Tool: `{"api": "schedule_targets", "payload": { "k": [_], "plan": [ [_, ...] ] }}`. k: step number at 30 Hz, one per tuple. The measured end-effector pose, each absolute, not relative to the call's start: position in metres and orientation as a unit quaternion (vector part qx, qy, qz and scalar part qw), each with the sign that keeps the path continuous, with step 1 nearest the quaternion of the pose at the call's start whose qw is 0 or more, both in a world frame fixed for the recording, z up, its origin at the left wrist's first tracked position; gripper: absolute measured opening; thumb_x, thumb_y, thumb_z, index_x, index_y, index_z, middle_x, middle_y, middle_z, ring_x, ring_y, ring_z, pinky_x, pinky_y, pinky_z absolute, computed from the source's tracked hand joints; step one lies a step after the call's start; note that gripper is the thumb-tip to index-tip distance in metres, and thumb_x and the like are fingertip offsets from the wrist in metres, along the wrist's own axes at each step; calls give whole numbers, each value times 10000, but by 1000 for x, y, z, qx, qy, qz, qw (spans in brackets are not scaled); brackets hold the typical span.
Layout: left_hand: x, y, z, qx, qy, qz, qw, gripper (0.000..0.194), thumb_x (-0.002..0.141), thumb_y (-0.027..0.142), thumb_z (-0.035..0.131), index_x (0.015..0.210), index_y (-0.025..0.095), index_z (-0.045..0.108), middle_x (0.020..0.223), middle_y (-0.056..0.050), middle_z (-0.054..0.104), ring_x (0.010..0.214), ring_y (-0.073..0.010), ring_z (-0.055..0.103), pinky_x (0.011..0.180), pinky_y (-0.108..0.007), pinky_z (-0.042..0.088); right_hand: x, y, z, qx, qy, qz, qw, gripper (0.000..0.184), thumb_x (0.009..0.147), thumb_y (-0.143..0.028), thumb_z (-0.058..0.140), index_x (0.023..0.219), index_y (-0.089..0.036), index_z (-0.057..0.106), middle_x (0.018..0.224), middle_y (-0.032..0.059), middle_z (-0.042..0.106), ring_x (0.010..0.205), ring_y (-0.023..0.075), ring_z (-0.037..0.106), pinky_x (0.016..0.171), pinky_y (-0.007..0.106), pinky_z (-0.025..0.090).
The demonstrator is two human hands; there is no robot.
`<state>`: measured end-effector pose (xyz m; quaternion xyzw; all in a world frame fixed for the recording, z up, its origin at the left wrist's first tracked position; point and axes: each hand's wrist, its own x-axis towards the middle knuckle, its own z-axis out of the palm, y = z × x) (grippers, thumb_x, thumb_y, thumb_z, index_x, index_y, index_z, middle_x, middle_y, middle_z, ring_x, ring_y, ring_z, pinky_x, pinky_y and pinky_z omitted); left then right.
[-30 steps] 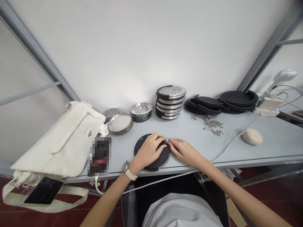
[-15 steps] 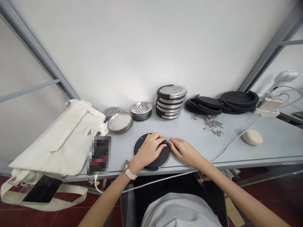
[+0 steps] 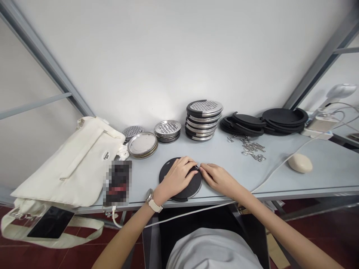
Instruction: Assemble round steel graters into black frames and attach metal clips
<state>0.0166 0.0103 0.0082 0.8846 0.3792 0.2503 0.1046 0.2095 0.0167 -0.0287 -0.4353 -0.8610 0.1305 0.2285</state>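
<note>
A round black disc (image 3: 188, 188) with a raised rim lies flat near the table's front edge. My left hand (image 3: 178, 173) rests across its top, fingers bent and thumb towards the disc's right edge, pressing and holding it. At the upper right rim a small shiny metal clasp (image 3: 196, 167) shows between my two hands. My right hand (image 3: 217, 175) is closed in a pinch there, its fingertips at the clasp and the rim. Those fingertips partly hide the clasp's lower end. Similar metal clasps (image 3: 254, 146) lie in a loose pile to the right.
Along the wall stand metal grater discs (image 3: 167, 129), plain metal discs (image 3: 142, 145), a tall stack of black-rimmed graters (image 3: 204, 121) and black round holders (image 3: 283, 121). A white bag (image 3: 67, 164) and a blurred-out phone (image 3: 117, 183) lie left. A white cable (image 3: 269, 177) passes a cream mouse-shaped object (image 3: 300, 163).
</note>
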Motion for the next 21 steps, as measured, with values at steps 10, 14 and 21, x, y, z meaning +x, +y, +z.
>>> {"api": "schedule_targets", "payload": {
  "k": [10, 14, 21],
  "plan": [
    [17, 11, 8, 884, 377, 253, 111, 230, 939, 239, 449, 1136, 194, 561, 1043, -51, 576, 1000, -184, 536, 899, -346, 414, 209, 17, -28, -440, -861, 123, 225, 255, 980, -246, 288, 819, -198, 480, 720, 34, 585, 663, 162, 555, 651, 268, 389],
    [17, 11, 8, 884, 375, 257, 113, 235, 937, 239, 453, 1145, 200, 556, 1043, -48, 577, 1004, -179, 537, 904, -342, 415, 209, 16, -28, -438, -862, 122, 226, 257, 982, -244, 287, 832, -195, 490, 730, 39, 593, 678, 165, 563, 660, 269, 392],
    [17, 11, 8, 883, 376, 257, 114, 232, 935, 239, 456, 1138, 205, 562, 1043, -50, 578, 1003, -183, 539, 901, -347, 417, 210, 17, -30, -436, -863, 119, 226, 250, 979, -236, 290, 836, -194, 491, 737, 41, 599, 684, 169, 564, 667, 273, 394]
  ]
}}
